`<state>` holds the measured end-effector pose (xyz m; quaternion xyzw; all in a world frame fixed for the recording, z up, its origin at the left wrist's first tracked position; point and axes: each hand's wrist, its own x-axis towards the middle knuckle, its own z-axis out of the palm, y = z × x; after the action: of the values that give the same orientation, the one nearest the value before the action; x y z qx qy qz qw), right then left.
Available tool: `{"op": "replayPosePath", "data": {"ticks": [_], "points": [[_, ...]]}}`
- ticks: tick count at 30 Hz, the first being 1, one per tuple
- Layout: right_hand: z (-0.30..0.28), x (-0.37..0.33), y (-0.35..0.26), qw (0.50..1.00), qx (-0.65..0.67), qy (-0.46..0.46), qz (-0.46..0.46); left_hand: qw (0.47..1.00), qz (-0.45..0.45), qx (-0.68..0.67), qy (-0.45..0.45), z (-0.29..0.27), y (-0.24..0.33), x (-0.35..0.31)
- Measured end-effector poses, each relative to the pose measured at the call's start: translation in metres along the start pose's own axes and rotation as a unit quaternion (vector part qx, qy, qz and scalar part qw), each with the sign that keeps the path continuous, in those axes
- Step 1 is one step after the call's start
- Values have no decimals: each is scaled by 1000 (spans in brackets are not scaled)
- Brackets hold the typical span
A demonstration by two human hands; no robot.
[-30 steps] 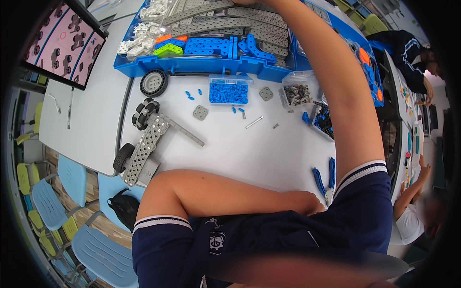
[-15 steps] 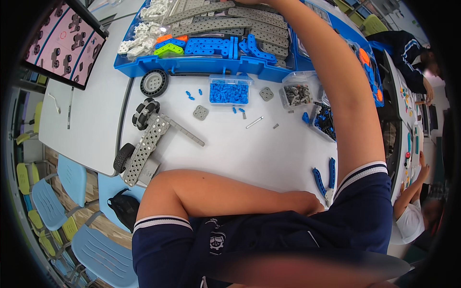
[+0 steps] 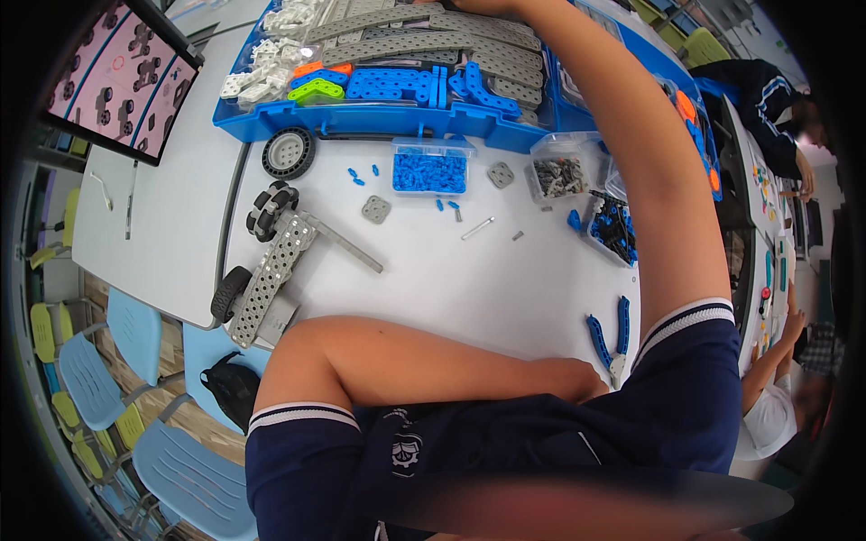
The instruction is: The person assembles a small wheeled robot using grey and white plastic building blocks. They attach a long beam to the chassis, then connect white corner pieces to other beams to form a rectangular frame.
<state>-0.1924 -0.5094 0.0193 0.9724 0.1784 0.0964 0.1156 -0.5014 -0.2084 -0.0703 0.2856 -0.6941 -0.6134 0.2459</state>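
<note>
Though openness unclear, right hand (image 3: pixel 485 5) at grey beams (image 3: pixel 419 43)

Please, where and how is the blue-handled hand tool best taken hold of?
Probably by both blue handles, coming from above on the far side: their free ends spread apart there, while the pale head sits at the near end.

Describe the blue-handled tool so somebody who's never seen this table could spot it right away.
Start with the white table and go to its near right part. There, between the person's left hand and right arm, lies the blue-handled tool. Unlike the small loose blue pieces farther up the table, it has two long handles spread in a V, joined at a pale head.
</note>
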Motion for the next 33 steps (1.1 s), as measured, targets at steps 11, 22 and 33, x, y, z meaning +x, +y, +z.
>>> {"op": "replayPosePath", "data": {"ticks": [11,22,33], "points": [[-7,0,3,1000,10,-20,-1,1000,9,0,12,0,-3,-2],[9,2,10,998,32,-49,5,999,19,-24,26,2,-5,-1],[9,6,9,999,20,-48,-9,997,45,-57,35,5,-11,-2]]}}
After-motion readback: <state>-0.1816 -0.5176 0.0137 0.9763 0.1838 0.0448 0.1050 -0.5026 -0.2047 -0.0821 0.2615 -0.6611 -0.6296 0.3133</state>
